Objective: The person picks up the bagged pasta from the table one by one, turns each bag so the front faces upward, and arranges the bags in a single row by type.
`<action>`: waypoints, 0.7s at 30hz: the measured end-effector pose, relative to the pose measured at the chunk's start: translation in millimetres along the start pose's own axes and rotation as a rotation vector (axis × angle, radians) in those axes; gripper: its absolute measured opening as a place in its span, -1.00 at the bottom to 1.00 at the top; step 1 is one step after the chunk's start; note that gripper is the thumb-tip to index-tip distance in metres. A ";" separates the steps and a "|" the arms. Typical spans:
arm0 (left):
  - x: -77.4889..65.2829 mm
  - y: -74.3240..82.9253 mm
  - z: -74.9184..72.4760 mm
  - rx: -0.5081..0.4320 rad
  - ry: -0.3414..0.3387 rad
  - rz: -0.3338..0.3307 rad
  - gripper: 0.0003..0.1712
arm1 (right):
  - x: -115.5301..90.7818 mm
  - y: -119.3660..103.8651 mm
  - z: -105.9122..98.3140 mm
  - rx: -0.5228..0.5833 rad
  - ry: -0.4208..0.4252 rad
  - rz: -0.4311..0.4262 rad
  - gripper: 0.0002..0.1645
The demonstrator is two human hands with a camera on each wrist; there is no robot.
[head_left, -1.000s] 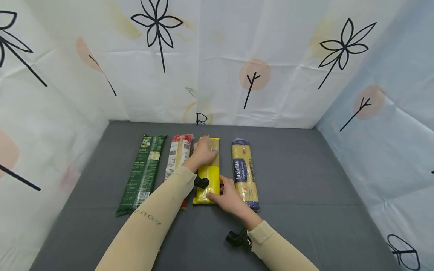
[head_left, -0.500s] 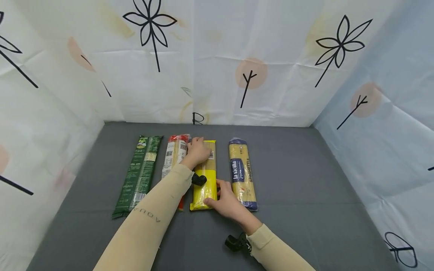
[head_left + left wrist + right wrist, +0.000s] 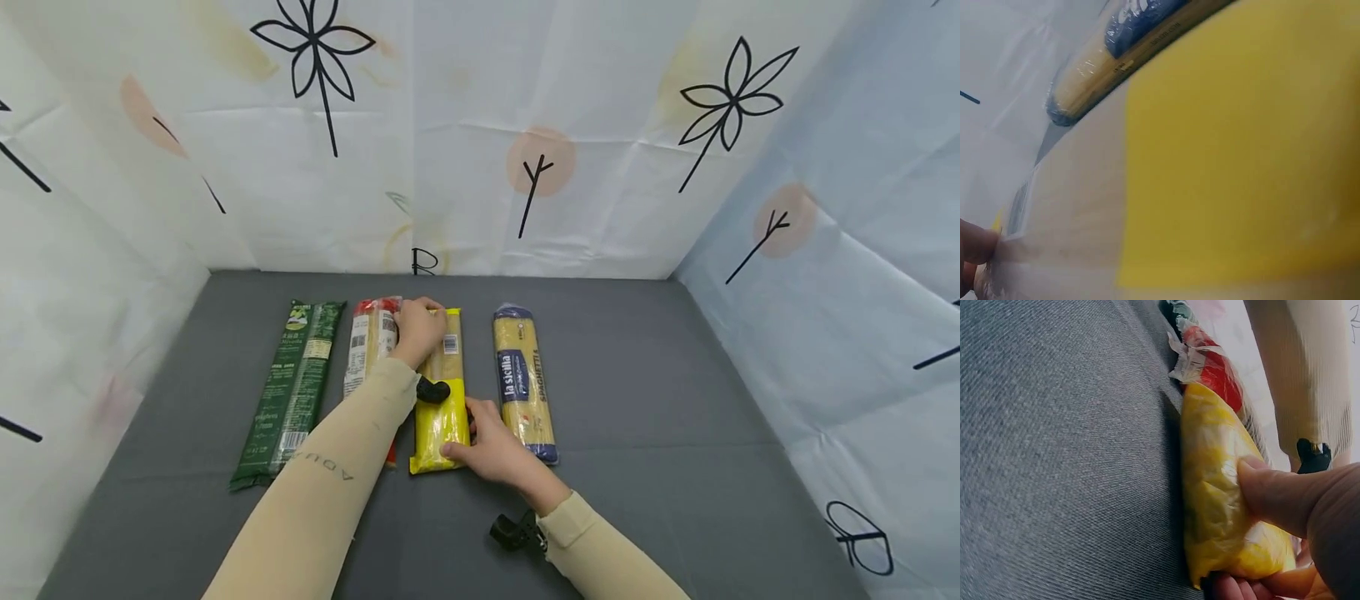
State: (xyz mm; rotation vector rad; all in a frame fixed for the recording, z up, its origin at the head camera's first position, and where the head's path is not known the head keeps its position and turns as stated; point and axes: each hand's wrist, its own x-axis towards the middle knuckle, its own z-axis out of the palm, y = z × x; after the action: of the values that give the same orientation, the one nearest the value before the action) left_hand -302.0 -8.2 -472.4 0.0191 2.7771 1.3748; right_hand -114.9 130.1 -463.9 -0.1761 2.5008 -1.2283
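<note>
A yellow spaghetti pack (image 3: pixel 441 417) lies lengthwise on the grey table, between the red-ended pack and the blue-labelled pack. My left hand (image 3: pixel 420 332) holds its far end at the left edge; in the left wrist view only some fingers (image 3: pixel 977 245) show there, against the wrapper. My right hand (image 3: pixel 491 446) grips the near right edge, with the thumb (image 3: pixel 1272 490) on top and the other fingers underneath in the right wrist view. The red-ended pasta pack (image 3: pixel 358 350) lies close on the left, partly covered by my left forearm.
A green spaghetti pack (image 3: pixel 281 400) lies at the far left, slightly slanted. To the right is a blue-labelled spaghetti pack (image 3: pixel 525 383). White printed cloth walls (image 3: pixel 465 200) enclose the grey table (image 3: pixel 637 500) at the back and sides.
The yellow pack has slid slightly toward me, and both hands have stayed on it. My left hand has shifted left toward the pack's edge. The head view has turned a little.
</note>
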 end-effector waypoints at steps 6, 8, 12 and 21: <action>-5.6 12.8 -14.4 -0.109 0.045 0.005 -0.84 | -1.9 1.7 -4.3 0.009 -0.031 -0.030 0.00; -8.5 16.5 -20.2 -0.167 0.031 0.004 -0.84 | -2.0 3.0 -5.3 0.055 -0.046 -0.046 -0.02; -14.3 18.5 -30.6 -0.254 0.018 0.014 -0.84 | 0.2 6.5 -3.6 0.155 -0.060 -0.081 -0.09; -25.5 7.8 -46.9 -0.338 0.047 -0.050 -0.76 | -7.6 -7.9 1.2 0.224 -0.032 -0.134 -0.14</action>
State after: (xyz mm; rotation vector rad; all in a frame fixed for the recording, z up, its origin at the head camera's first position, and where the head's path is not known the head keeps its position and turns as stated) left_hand -278.7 -41.5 -436.9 -0.0939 2.5210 1.8310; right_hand -107.7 126.3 -456.5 -0.3074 2.3349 -1.5346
